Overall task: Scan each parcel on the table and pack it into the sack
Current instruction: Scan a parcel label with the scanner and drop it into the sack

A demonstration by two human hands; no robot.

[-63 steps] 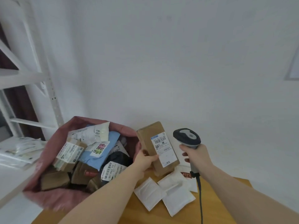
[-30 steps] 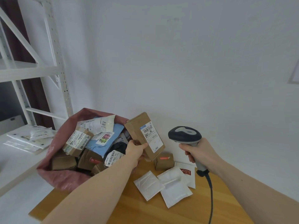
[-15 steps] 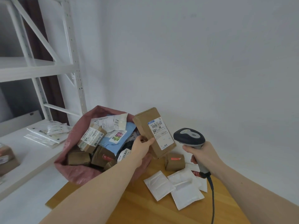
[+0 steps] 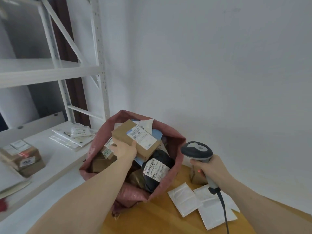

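Observation:
My left hand [image 4: 124, 149] grips a long brown cardboard parcel [image 4: 135, 138] with a white label, holding it inside the mouth of the pink sack [image 4: 176, 141], on top of several other parcels. A black bag parcel [image 4: 157, 171] with a barcode label lies in the sack below it. My right hand [image 4: 211, 168] grips the handle of a grey barcode scanner [image 4: 196, 150] over the wooden table [image 4: 152, 220]. Two white padded envelopes [image 4: 184, 200] lie on the table. A small brown box [image 4: 196, 178] stands behind the scanner handle, partly hidden.
A white metal rack [image 4: 70, 73] stands to the left. Its lower shelf carries a taped brown box [image 4: 22, 158] and a stack of white mailers [image 4: 72, 135]. The scanner's black cable [image 4: 224, 215] hangs down over the table. A white wall rises behind.
My left hand has carried the brown parcel leftward and down from beside the scanner into the sack's mouth. The view has swung left; my right hand keeps hold of the scanner.

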